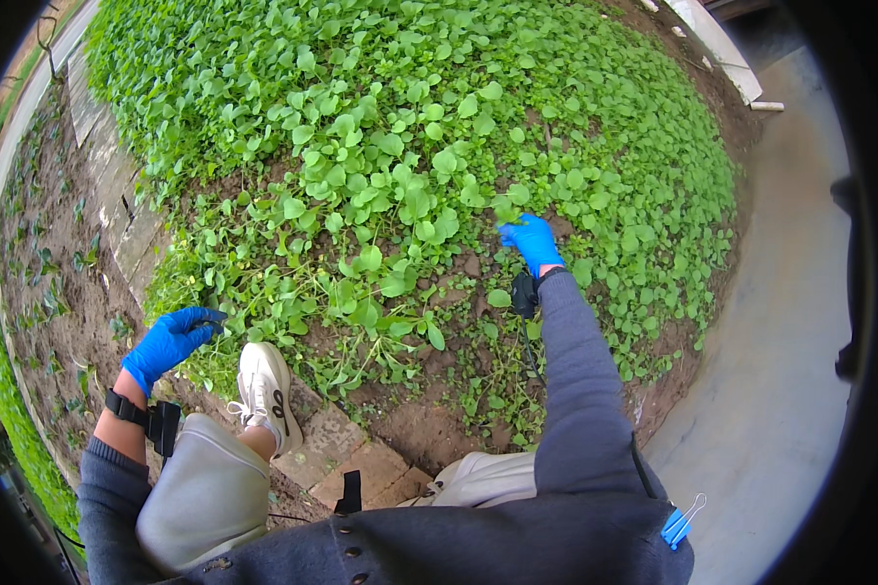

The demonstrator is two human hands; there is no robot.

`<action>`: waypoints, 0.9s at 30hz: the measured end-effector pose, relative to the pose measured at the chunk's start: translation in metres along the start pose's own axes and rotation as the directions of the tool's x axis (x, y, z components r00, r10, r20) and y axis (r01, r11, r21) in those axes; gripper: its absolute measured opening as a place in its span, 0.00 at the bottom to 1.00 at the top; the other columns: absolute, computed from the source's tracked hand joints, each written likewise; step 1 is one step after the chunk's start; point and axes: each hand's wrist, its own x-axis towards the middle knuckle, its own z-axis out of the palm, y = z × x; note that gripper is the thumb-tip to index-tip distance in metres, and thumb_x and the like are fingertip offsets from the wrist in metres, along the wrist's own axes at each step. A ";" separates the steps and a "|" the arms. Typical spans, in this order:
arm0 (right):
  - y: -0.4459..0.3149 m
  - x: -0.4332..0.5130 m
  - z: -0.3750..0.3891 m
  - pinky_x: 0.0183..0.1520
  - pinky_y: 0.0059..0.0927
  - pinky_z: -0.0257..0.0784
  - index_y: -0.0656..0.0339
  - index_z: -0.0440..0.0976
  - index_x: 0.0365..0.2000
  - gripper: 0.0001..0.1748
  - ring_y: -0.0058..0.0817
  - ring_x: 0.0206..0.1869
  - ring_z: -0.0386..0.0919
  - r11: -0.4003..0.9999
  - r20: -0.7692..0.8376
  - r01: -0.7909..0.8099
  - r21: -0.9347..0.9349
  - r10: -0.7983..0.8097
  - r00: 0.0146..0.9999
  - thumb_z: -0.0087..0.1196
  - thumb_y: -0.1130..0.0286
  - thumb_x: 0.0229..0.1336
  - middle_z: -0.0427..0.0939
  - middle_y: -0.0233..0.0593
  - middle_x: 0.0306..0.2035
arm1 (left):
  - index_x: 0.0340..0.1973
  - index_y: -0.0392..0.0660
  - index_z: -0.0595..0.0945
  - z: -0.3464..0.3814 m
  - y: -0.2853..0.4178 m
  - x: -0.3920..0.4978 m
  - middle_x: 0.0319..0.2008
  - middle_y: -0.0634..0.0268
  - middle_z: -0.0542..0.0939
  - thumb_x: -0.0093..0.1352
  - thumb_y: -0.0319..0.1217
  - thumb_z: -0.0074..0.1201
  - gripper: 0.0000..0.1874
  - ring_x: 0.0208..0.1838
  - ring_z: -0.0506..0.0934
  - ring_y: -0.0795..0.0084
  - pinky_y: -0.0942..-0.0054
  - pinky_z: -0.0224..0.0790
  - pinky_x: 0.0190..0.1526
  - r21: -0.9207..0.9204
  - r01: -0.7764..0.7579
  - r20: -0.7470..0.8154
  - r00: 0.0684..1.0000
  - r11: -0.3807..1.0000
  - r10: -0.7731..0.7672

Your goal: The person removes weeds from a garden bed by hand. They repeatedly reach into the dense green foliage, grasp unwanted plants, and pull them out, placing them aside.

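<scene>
A dense bed of green leafy seedlings (439, 168) spreads before me. My right hand (533, 241), in a blue glove, reaches in at the right of centre, its fingers drawn together around a small blurred leafy sprig (508, 212). My left hand (175, 342), gloved too, hovers at the bed's lower left edge, thumb and fingers apart, close to some leaves; nothing shows in it. Between the hands, uprooted-looking plants (366, 329) lie loosely over one another, stems showing. Brown soil (424, 431) with small weeds shows below them.
My left foot, in a white shoe (265, 395), rests by the bed's edge near brick paving (329, 446). Paving slabs (128, 227) divide the bed from a soil plot (51, 241) with small plants at left. A concrete surface (768, 307) runs along the right.
</scene>
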 end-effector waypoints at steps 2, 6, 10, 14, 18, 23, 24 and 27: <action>0.000 0.005 0.003 0.34 0.29 0.77 0.66 0.72 0.49 0.22 0.28 0.31 0.79 0.993 0.029 -0.032 -0.110 0.036 0.999 0.58 0.73 0.52 0.80 0.40 0.36 | 0.52 0.41 0.79 0.001 0.002 0.001 0.40 0.67 0.82 0.70 0.26 0.51 0.14 0.41 0.75 0.80 0.77 0.70 0.47 -0.011 -0.004 0.007 1.000 1.000 0.004; 0.014 0.010 0.018 0.40 0.32 0.76 0.59 0.69 0.55 0.29 0.31 0.37 0.80 0.956 0.030 -0.019 -0.292 0.029 0.999 0.60 0.73 0.49 0.81 0.43 0.40 | 0.51 0.41 0.79 0.004 0.005 -0.001 0.40 0.68 0.82 0.70 0.26 0.51 0.14 0.41 0.75 0.81 0.77 0.71 0.47 -0.024 -0.015 0.004 1.000 1.000 0.015; 0.033 0.012 0.043 0.46 0.36 0.74 0.59 0.72 0.53 0.28 0.35 0.41 0.79 0.730 0.005 0.223 -0.646 -0.288 0.958 0.62 0.71 0.49 0.80 0.43 0.44 | 0.52 0.41 0.79 0.005 0.005 -0.003 0.40 0.68 0.82 0.70 0.25 0.51 0.14 0.41 0.75 0.80 0.77 0.71 0.47 -0.005 -0.028 0.017 0.999 1.000 0.028; 0.034 0.018 0.049 0.45 0.38 0.73 0.64 0.77 0.43 0.16 0.34 0.40 0.79 0.905 -0.210 0.091 -0.416 -0.192 0.959 0.60 0.68 0.54 0.82 0.42 0.41 | 0.52 0.41 0.79 0.005 0.003 -0.006 0.42 0.67 0.81 0.70 0.25 0.50 0.15 0.42 0.75 0.80 0.76 0.71 0.47 0.010 -0.016 0.009 1.000 1.000 0.016; 0.034 0.018 0.048 0.38 0.35 0.77 0.67 0.73 0.45 0.15 0.34 0.38 0.79 0.999 -0.169 0.025 -0.037 -0.031 0.985 0.56 0.73 0.58 0.80 0.43 0.40 | 0.52 0.41 0.79 0.005 0.004 -0.008 0.41 0.67 0.82 0.70 0.25 0.50 0.15 0.41 0.75 0.80 0.76 0.71 0.46 0.031 -0.014 0.006 1.000 0.999 0.014; 0.038 0.020 0.050 0.41 0.33 0.80 0.70 0.69 0.49 0.17 0.37 0.39 0.80 0.950 -0.143 -0.007 0.314 0.054 0.988 0.53 0.76 0.60 0.78 0.46 0.42 | 0.51 0.41 0.79 0.005 0.003 -0.006 0.39 0.68 0.82 0.70 0.26 0.51 0.14 0.39 0.75 0.80 0.77 0.71 0.45 0.020 -0.015 0.006 1.000 1.000 0.015; 0.038 0.020 0.047 0.42 0.33 0.80 0.71 0.69 0.49 0.17 0.38 0.40 0.80 0.949 -0.113 0.001 0.316 0.037 0.993 0.52 0.76 0.60 0.78 0.47 0.43 | 0.51 0.41 0.79 0.005 0.002 -0.005 0.39 0.68 0.82 0.70 0.26 0.51 0.14 0.39 0.75 0.80 0.77 0.71 0.45 0.003 -0.017 0.007 1.000 1.000 0.017; 0.034 0.017 0.033 0.45 0.33 0.79 0.75 0.68 0.49 0.17 0.39 0.43 0.80 0.947 -0.031 -0.061 0.316 0.075 0.997 0.51 0.75 0.61 0.78 0.51 0.45 | 0.51 0.41 0.79 0.004 -0.002 -0.003 0.39 0.68 0.82 0.70 0.27 0.51 0.14 0.40 0.75 0.80 0.77 0.71 0.46 -0.026 -0.025 0.013 1.000 0.999 0.025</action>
